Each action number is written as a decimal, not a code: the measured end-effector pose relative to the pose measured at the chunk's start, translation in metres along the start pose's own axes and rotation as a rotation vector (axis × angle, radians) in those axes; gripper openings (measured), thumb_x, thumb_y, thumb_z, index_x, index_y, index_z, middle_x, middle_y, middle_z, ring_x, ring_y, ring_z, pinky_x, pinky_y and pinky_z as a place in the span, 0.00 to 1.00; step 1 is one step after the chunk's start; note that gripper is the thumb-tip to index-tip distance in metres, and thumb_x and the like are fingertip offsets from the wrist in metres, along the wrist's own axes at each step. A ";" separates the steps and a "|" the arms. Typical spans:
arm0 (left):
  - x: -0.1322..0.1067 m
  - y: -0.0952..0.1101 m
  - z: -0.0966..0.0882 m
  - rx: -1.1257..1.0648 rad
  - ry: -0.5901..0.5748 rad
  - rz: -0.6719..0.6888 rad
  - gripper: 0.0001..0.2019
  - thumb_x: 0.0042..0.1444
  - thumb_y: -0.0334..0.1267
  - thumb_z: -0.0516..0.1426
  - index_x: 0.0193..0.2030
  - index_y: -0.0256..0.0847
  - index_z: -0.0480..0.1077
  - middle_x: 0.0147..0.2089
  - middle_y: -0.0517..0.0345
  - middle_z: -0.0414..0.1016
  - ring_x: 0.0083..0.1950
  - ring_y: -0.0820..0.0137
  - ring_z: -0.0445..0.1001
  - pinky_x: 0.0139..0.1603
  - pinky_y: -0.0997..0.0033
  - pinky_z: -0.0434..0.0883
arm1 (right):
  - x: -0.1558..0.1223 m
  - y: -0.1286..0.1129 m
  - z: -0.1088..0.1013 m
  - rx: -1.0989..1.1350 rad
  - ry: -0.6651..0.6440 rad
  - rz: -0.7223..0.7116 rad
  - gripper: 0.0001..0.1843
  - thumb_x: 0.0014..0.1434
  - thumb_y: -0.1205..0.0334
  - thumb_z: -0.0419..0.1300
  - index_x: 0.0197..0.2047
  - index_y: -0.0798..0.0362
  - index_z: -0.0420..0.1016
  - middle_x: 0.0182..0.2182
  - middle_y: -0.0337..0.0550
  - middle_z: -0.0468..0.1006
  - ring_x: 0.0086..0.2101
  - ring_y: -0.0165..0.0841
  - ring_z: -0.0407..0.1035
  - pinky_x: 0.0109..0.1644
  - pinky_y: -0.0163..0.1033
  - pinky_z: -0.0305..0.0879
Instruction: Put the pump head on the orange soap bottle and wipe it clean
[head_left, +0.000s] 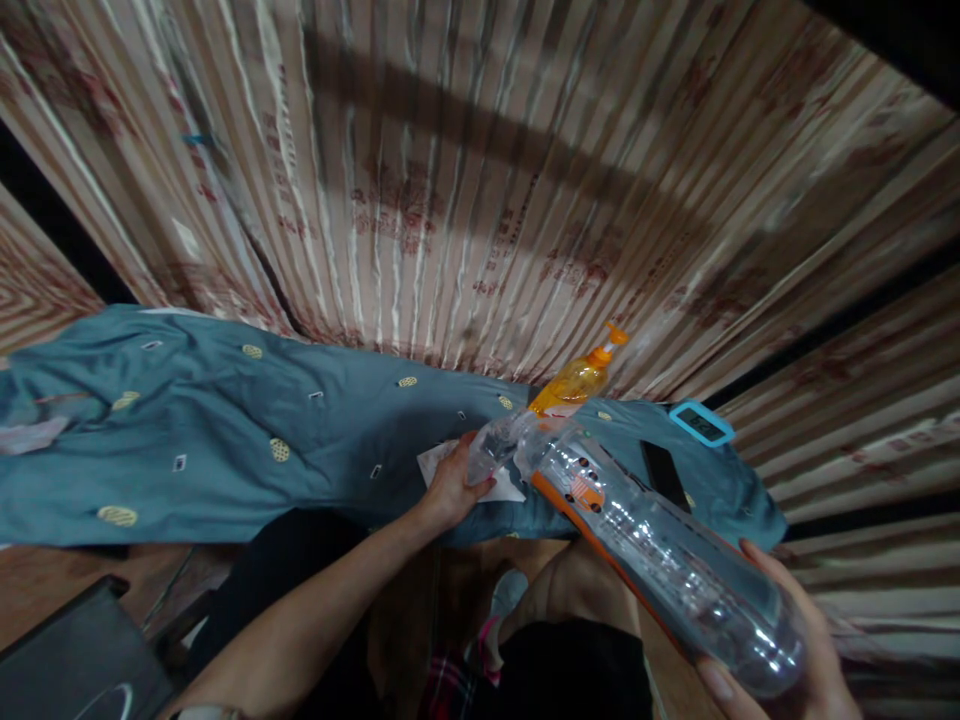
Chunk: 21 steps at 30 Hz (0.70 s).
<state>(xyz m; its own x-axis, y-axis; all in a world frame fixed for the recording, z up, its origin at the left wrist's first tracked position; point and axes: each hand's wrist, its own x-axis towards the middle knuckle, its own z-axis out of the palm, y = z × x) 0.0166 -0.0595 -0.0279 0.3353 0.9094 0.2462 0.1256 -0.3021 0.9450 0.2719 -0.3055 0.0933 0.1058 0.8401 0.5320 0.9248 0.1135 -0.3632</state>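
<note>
My right hand [787,650] grips the base end of a large clear plastic bottle [660,540] with orange markings. The bottle lies tilted across the view, its narrower end up and to the left. At that end, my left hand [454,487] is closed around a small clear plastic container [493,447]. Whether the two clear pieces touch, I cannot tell. Just behind them stands a pump bottle [575,382] of orange-yellow liquid with an orange pump head. White paper [510,487] lies under my left hand.
A teal patterned cloth [337,420] covers the narrow surface before me. On its right are a dark phone-like slab [664,475] and a blue-framed digital display [702,424]. A pleated curtain [450,200] hangs close behind. A dark box-like object [82,660] stands lower left.
</note>
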 end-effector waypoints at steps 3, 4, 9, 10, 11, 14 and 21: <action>0.000 0.000 0.000 -0.001 0.002 0.009 0.31 0.49 0.31 0.66 0.61 0.44 0.67 0.58 0.50 0.80 0.61 0.54 0.77 0.68 0.48 0.70 | 0.001 0.000 0.000 -0.014 0.001 0.004 0.46 0.63 0.50 0.64 0.78 0.48 0.49 0.65 0.51 0.66 0.53 0.46 0.74 0.50 0.41 0.77; 0.000 0.000 0.000 -0.001 0.001 0.012 0.31 0.49 0.31 0.66 0.61 0.44 0.67 0.58 0.50 0.80 0.61 0.54 0.77 0.68 0.48 0.70 | 0.001 -0.002 0.001 -0.016 0.000 0.005 0.47 0.63 0.50 0.64 0.78 0.47 0.49 0.64 0.51 0.66 0.53 0.46 0.74 0.50 0.41 0.77; 0.000 -0.002 0.001 -0.008 0.012 0.016 0.31 0.49 0.30 0.66 0.61 0.45 0.67 0.59 0.51 0.79 0.63 0.55 0.77 0.69 0.51 0.69 | 0.001 -0.007 0.004 -0.011 0.040 0.066 0.46 0.63 0.47 0.64 0.78 0.48 0.51 0.65 0.53 0.65 0.54 0.49 0.73 0.51 0.46 0.77; 0.000 -0.002 0.002 -0.011 0.012 0.015 0.31 0.49 0.30 0.66 0.61 0.45 0.67 0.59 0.52 0.79 0.63 0.55 0.77 0.69 0.51 0.69 | 0.001 -0.006 0.004 -0.011 0.034 0.064 0.46 0.62 0.47 0.64 0.77 0.48 0.51 0.65 0.53 0.66 0.54 0.49 0.73 0.51 0.46 0.77; 0.000 -0.002 0.002 -0.013 0.012 0.014 0.31 0.49 0.30 0.66 0.61 0.45 0.67 0.59 0.52 0.79 0.63 0.55 0.77 0.69 0.51 0.69 | 0.001 -0.004 0.003 -0.012 0.024 0.053 0.47 0.62 0.48 0.65 0.78 0.48 0.51 0.65 0.53 0.66 0.53 0.49 0.73 0.50 0.45 0.77; 0.001 -0.003 0.002 -0.013 0.014 0.004 0.32 0.48 0.29 0.67 0.61 0.44 0.67 0.59 0.51 0.79 0.63 0.55 0.77 0.69 0.50 0.69 | 0.001 -0.001 0.002 -0.021 0.006 0.021 0.47 0.62 0.49 0.65 0.78 0.47 0.51 0.63 0.51 0.67 0.53 0.46 0.73 0.49 0.42 0.78; 0.001 -0.004 0.003 -0.027 0.016 0.012 0.32 0.48 0.30 0.67 0.61 0.43 0.67 0.60 0.49 0.78 0.64 0.54 0.76 0.70 0.48 0.69 | 0.000 -0.004 0.003 -0.001 0.036 0.067 0.46 0.62 0.48 0.65 0.77 0.48 0.53 0.64 0.52 0.66 0.54 0.47 0.72 0.49 0.43 0.79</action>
<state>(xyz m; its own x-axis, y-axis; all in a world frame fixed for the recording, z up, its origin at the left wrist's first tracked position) 0.0187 -0.0584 -0.0321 0.3216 0.9104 0.2603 0.0963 -0.3050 0.9475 0.2667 -0.3044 0.0923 0.1804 0.8263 0.5336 0.9157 0.0569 -0.3978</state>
